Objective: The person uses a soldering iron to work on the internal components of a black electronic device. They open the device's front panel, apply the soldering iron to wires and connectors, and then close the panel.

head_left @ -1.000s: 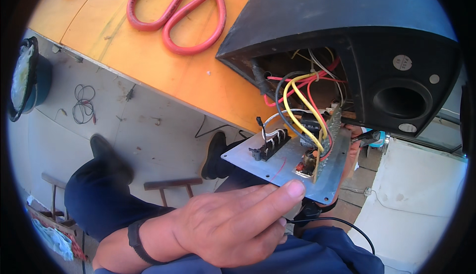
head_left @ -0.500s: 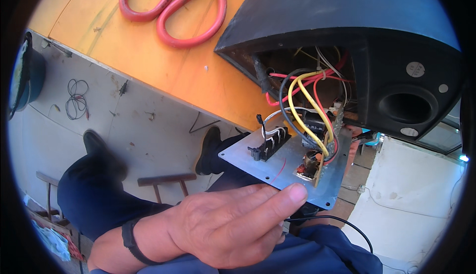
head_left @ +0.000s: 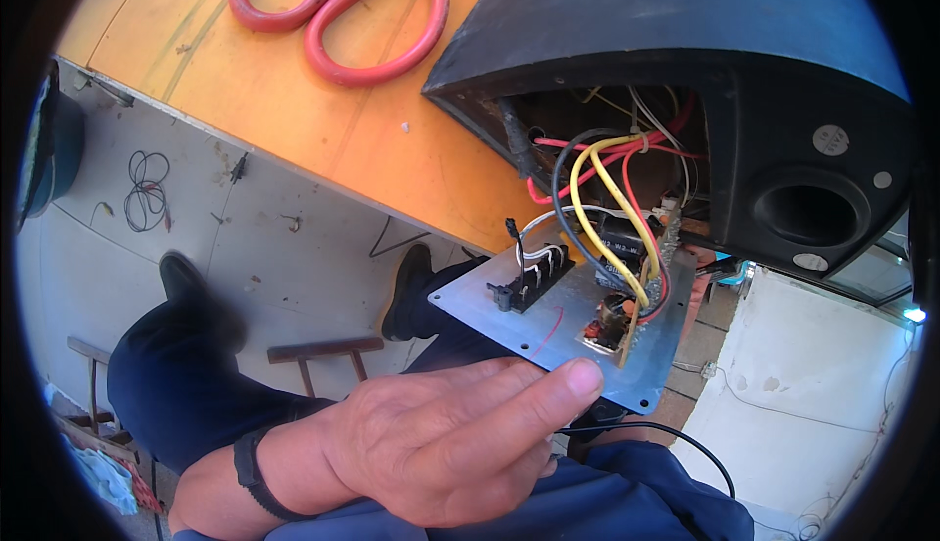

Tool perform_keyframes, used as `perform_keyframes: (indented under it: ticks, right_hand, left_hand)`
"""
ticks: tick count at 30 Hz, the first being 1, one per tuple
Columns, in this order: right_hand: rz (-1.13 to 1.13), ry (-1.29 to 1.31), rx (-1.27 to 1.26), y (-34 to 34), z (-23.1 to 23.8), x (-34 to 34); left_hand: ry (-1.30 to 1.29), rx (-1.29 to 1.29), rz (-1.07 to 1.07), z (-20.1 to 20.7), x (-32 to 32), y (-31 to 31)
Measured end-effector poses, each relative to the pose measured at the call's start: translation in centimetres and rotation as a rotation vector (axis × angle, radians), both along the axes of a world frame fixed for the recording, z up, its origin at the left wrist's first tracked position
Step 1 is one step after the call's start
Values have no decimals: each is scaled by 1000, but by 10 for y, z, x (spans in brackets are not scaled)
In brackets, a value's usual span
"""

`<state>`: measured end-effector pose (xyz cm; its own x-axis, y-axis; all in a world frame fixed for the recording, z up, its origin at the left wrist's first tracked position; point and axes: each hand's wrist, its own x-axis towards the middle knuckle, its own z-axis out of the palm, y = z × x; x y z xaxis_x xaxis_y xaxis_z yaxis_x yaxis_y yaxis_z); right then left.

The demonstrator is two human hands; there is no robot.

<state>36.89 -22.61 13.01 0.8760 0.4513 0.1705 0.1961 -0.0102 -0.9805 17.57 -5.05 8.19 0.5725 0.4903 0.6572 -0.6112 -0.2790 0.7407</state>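
Observation:
My left hand (head_left: 450, 443), with a dark band at the wrist, pinches the near edge of a metal amplifier panel (head_left: 480, 311), thumb uppermost. The panel lies tilted below the opening of a black speaker cabinet (head_left: 627, 61). On it sit a black terminal block (head_left: 534, 282), a capacitor and a small circuit board (head_left: 636, 316). Yellow, red and black wires (head_left: 592, 188) run from the board into the cabinet. My right hand is mostly hidden under the panel; a skin-coloured sliver shows past its right edge, and its fingers cannot be made out.
The cabinet rests on an orange tabletop (head_left: 264, 100) beside a thick red cable (head_left: 377, 66). A black cord (head_left: 676, 438) curves below the panel. A thin coiled cable (head_left: 147, 193) lies on the floor, near a dark bucket (head_left: 61, 149). A wooden stool (head_left: 328, 350) stands near my legs.
The view has shifted slightly. My left hand keeps its grip on the panel's edge, and the panel and wires stay nearly as they were.

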Motion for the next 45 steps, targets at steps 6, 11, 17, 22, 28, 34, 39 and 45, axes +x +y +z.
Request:
perform_keyframes:
  ticks: [6, 11, 17, 22, 28, 34, 39, 45]
  right_hand:
    - [-8, 8, 10, 0, -1, 1]
    - [-11, 12, 16, 1, -1, -1]
    - [-17, 15, 15, 1, -3, -4]
    - [-24, 25, 22, -2, -3, -1]
    - [-48, 39, 25, -8, -3, -3]
    - [-78, 71, -1, -19, -3, -1]
    - [-84, 77, -24, -32, -3, 7]
    - [-19, 12, -22, -28, -5, 7]
  left_hand:
    - [-2, -17, -7, 0, -1, 1]
    - [-5, -12, 26, 0, 1, 0]
    - [3, -4, 37, 0, 0, 0]
    - [20, -21, 19, 2, -2, 0]
    - [9, -35, 14, 2, 0, 0]
    - [-15, 37, -36, -7, -5, 1]
    - [-20, 46, 21, -9, -7, -5]
    - [-38, 59, 20, -11, -6, -5]
